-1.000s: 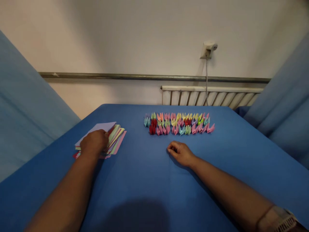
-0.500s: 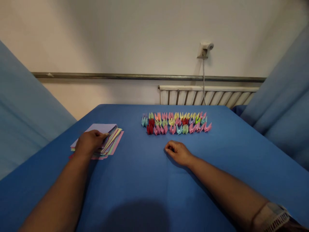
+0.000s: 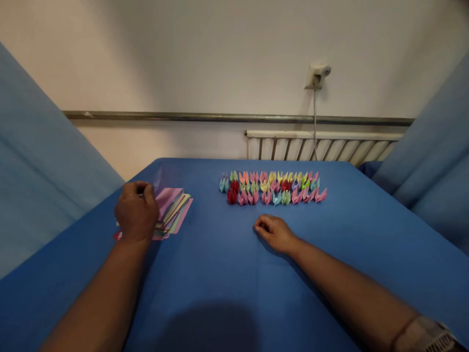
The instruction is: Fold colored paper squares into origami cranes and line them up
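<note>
**Left hand pinches a lilac sheet over the paper stack**

The left hand hovers just above the near-left part of the stack of coloured paper, its back turned to the camera. Its fingers are drawn together at the top, pinched on a pale lilac sheet. The sheet is blurred and faint, so it looks like a single sheet, though that is hard to confirm. It stands up off the stack's far edge, tilted rather than flat.

The stack lies on the blue desk, fanned loosely so that pink, yellow, green and red edges show along its right side. A pink sheet is on top.

The right hand rests on the desk well to the right of the stack. Its fingers are curled in loosely and hold nothing. A pale wristband shows at the wrist.

Further right of the stack and a little beyond it, many small folded paper figures stand in tight rows: pink, yellow, green, blue and red. They are apart from both hands.
</note>
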A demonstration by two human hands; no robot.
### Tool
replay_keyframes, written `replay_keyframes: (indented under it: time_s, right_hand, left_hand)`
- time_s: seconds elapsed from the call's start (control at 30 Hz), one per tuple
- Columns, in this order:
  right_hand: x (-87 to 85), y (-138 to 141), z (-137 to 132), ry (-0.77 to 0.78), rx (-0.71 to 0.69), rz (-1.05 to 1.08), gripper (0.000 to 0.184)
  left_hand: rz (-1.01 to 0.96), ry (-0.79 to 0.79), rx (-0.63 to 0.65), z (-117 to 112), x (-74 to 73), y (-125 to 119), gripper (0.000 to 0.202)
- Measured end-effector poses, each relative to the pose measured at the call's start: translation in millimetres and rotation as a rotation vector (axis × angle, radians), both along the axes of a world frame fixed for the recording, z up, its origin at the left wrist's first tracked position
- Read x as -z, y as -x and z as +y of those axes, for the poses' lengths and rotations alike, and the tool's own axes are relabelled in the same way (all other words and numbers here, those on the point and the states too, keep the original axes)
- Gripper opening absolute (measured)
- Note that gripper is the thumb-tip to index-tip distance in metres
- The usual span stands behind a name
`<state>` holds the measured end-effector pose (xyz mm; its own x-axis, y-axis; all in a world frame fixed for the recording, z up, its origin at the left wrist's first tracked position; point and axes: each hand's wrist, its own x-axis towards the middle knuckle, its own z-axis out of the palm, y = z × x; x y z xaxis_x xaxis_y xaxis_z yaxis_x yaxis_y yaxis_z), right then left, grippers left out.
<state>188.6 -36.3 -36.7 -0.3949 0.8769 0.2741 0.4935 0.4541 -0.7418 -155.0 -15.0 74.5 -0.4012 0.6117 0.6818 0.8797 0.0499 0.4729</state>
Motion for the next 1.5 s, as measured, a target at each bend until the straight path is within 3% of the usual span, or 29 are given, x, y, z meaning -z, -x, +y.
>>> replay_keyframes:
  time_s: [0.1, 0.17, 0.3, 0.4, 0.5, 0.67, 0.8, 0.93, 1.17, 1.33, 1.5]
  right_hand:
    - [0.1, 0, -1, -0.003, -0.003, 0.009, 0.009]
    - [0.3, 0, -1, -0.006, -0.007, 0.011, 0.010]
    - [0.5, 1, -1, 0.005, 0.004, 0.019, 0.012]
    - [-0.2, 0, 1, 0.076, 0.026, 0.136, 0.022]
    - [-2.1, -5, 5, 0.165, 0.013, 0.376, 0.035]
    - [-4.0, -11, 9, 0.310, 0.011, 0.646, 0.042]
    - [-2.4, -8, 9, 0.433, 0.025, 0.646, 0.038]
    - [-2.5, -6, 9, 0.454, 0.114, 0.656, 0.039]
    - [2.3, -3, 12, 0.417, 0.218, 0.690, 0.038]
    - [4.9, -1, 14, 0.376, 0.263, 0.710, 0.037]
    - [-1.3, -4, 15, 0.432, 0.247, 0.798, 0.041]
  left_hand:
    - [-0.279, -0.220, 0.179, 2, 1.1, -11, 0.017]
    - [-0.592, -0.252, 0.338, 3, 3.1, -25, 0.021]
    - [-1.144, 0.003, 0.710, -6, 10.2, -62, 0.039]
    - [-1.324, 0.305, 0.895, -20, 17.3, -86, 0.040]
    - [-1.425, 0.510, 0.984, -30, 26.8, -102, 0.035]
    - [-1.400, 0.677, 1.041, -33, 47.9, -115, 0.033]
    - [-1.313, 0.721, 1.013, -31, 60.3, -118, 0.033]
    - [-1.192, 0.776, 1.023, -30, 64.7, -120, 0.035]
    - [-0.835, 0.726, 0.989, -31, 67.9, -121, 0.037]
    - [-0.729, 0.713, 1.070, -37, 68.3, -121, 0.039]
    - [-0.605, 0.551, 1.082, -36, 70.6, -116, 0.058]
